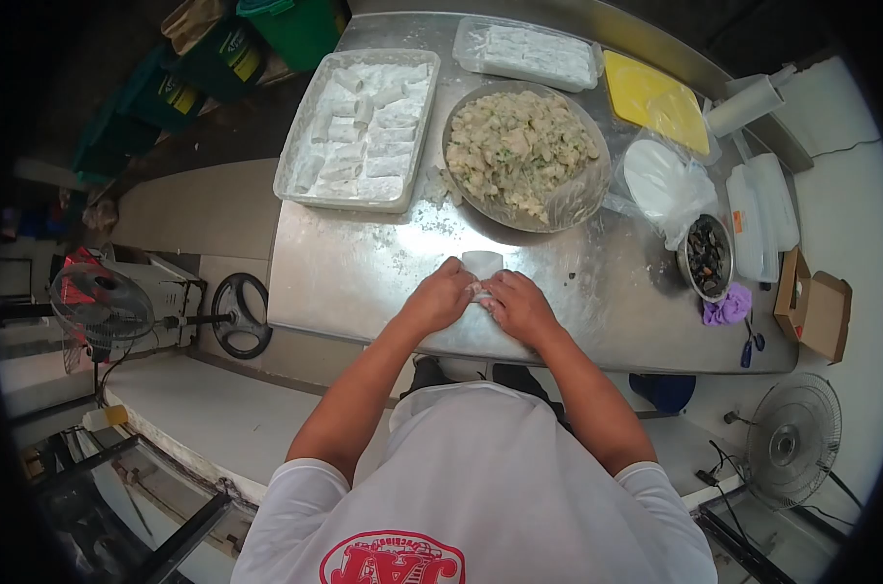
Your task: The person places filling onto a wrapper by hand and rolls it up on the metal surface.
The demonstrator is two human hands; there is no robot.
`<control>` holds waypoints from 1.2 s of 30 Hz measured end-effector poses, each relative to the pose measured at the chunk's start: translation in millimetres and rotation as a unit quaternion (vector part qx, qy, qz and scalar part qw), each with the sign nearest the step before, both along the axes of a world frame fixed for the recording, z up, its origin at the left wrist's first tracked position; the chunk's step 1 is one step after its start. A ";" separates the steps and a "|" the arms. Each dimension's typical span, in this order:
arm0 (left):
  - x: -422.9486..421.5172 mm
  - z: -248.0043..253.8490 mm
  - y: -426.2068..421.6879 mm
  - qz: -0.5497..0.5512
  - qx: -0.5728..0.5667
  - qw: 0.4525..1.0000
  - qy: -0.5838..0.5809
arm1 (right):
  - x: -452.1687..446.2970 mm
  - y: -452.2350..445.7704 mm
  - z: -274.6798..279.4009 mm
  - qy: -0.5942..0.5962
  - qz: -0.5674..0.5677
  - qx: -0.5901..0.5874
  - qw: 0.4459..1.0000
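Near the front edge of the steel table, a small white wrapper sheet (482, 261) lies under my fingers, its far end flat. My left hand (445, 297) and my right hand (515, 306) meet at its near end, fingers curled and pinching it. A bit of pale filling seems to show between the fingertips; most of it is hidden. Beyond my hands stands a large round bowl of chopped, pale filling with green flecks (519, 146). To the left, a plastic tray (284, 185) holds several floured rolls (388, 146).
At the back sits a second container of floured rolls (534, 51), beside a yellow board (646, 88). On the right are plastic-wrapped white rounds (655, 175), a bowl of dark pieces (706, 255), a purple cloth (727, 306), scissors (750, 348) and a cardboard box (817, 307).
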State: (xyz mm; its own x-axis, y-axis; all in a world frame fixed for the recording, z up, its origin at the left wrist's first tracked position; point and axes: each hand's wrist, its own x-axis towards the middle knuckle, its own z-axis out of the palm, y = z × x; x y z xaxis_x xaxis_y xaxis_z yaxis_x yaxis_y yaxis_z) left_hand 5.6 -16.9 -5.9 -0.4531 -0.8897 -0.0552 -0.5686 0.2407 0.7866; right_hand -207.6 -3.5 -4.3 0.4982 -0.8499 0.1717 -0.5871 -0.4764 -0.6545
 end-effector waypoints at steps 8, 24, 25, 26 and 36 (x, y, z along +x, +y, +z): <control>0.6 0.4 0.2 0.005 -0.024 1.000 0.004 | 4.5 -14.8 -1.7 -0.012 -0.014 -0.019 1.000; 10.9 6.3 17.0 0.111 0.052 0.988 -0.092 | 21.6 7.6 -4.0 0.087 -0.028 -0.071 0.993; 10.3 13.6 17.8 0.113 0.051 0.988 -0.091 | 26.1 8.5 -3.4 0.087 -0.027 -0.072 0.993; 9.9 21.4 18.7 0.166 0.170 0.971 -0.009 | 30.7 9.6 -2.8 0.072 -0.044 -0.011 0.996; 30.2 7.5 16.9 0.224 0.366 0.700 0.571 | 74.0 -6.6 54.9 -0.116 -0.095 0.038 0.988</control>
State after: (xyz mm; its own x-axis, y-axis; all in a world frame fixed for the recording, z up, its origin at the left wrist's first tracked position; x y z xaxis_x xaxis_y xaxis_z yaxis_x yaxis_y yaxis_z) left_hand 35.9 -0.1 1.6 -0.2592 -0.8793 -0.3997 0.6423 -0.4660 0.6086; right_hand -133.6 -10.2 50.7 0.2832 -0.9391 0.1944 -0.4912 -0.3162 -0.8116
